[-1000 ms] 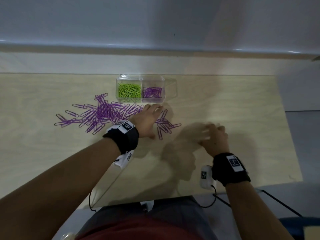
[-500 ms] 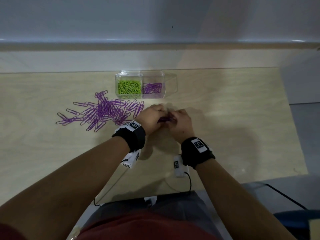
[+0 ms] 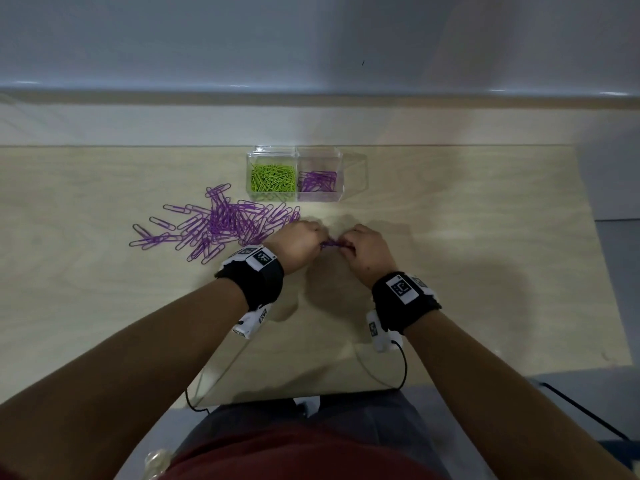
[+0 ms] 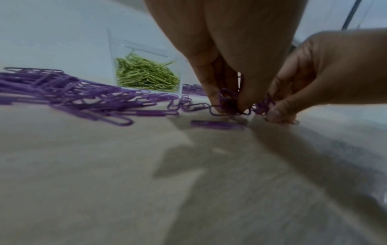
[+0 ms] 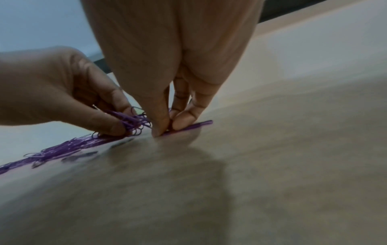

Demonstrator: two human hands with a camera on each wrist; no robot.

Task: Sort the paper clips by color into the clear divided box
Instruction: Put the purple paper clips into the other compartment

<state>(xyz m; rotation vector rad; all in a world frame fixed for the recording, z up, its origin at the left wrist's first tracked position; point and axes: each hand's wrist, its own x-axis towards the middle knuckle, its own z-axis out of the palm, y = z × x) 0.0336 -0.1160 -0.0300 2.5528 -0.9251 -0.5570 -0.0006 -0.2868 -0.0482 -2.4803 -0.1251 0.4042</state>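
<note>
A: Where are the purple paper clips right now?

B: A small bunch of purple paper clips point(image 3: 331, 243) sits low on the wooden table point(image 3: 485, 271), pinched between both hands. The left hand point(image 3: 300, 244) has its fingers curled down around the bunch – the left wrist view shows clips threaded among its fingertips point(image 4: 217, 99).

A: And the other hand?

B: The right hand point(image 3: 367, 250) pinches the same bunch from the other side, thumb and fingers closed on it, tips touching the tabletop. One clip point(image 5: 188, 128) pokes out flat from under its fingers.

A: The rest of them?

B: A loose pile of purple clips point(image 3: 221, 223) is spread on the table to the left of the hands, its near edge just beside the left hand. Beyond the hands stands the clear divided box point(image 3: 296, 199) – green paper clips point(image 3: 273, 178) fill its left compartment, purple clips point(image 3: 318, 181) lie in the one next to it. There may be a third compartment at the right end, though the clear plastic makes that hard to tell.

A: Anything else?

B: Black wristbands point(image 3: 258, 282) with printed tags, and thin cables point(image 3: 403, 368) trailing off the table's near edge
</note>
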